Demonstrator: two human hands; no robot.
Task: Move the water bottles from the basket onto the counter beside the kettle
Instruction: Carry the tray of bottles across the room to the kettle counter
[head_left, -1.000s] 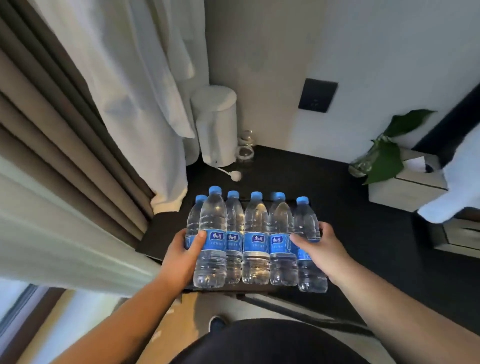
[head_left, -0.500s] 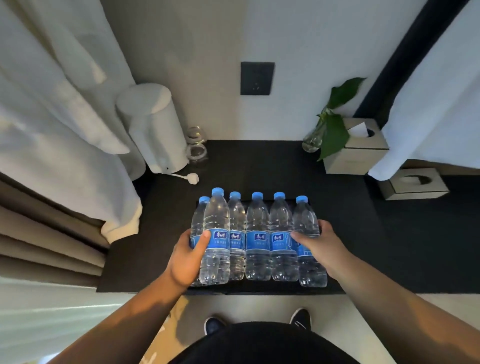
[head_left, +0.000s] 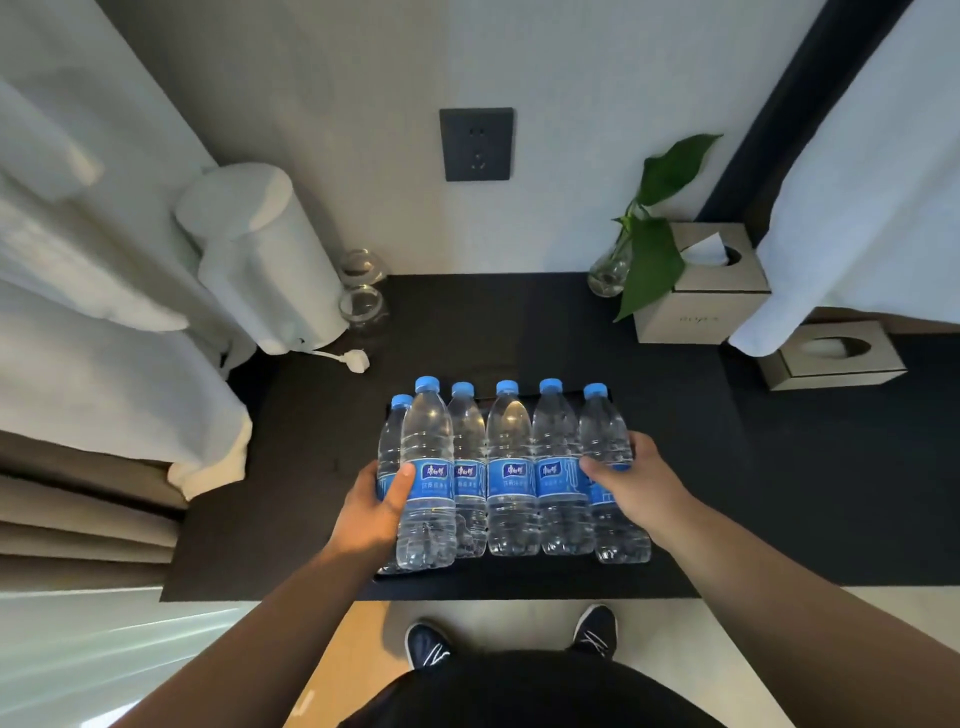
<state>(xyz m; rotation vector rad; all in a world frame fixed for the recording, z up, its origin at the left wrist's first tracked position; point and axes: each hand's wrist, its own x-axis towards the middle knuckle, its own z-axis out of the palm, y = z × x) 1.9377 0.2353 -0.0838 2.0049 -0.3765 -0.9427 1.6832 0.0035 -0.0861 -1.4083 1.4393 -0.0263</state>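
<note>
Six water bottles (head_left: 511, 467) stood in row on black tray (head_left: 519, 581), dark counter (head_left: 727, 493), nearer than white kettle (head_left: 265, 260) and right of it. Blue caps, blue labels (white logo patch, characters too small to read). Left hand (head_left: 376, 512) gripped kettle-side end bottles; right hand (head_left: 631, 486) gripped far-end bottle.

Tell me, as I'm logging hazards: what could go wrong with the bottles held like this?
1. The left hand and right hand grip only the ends of the row of six bottles. The middle ones seem held by squeeze alone, so they may slip or the row may buckle.
2. Two glasses and a loose plug lie beside the kettle; bottles set down there could knock them.
</note>
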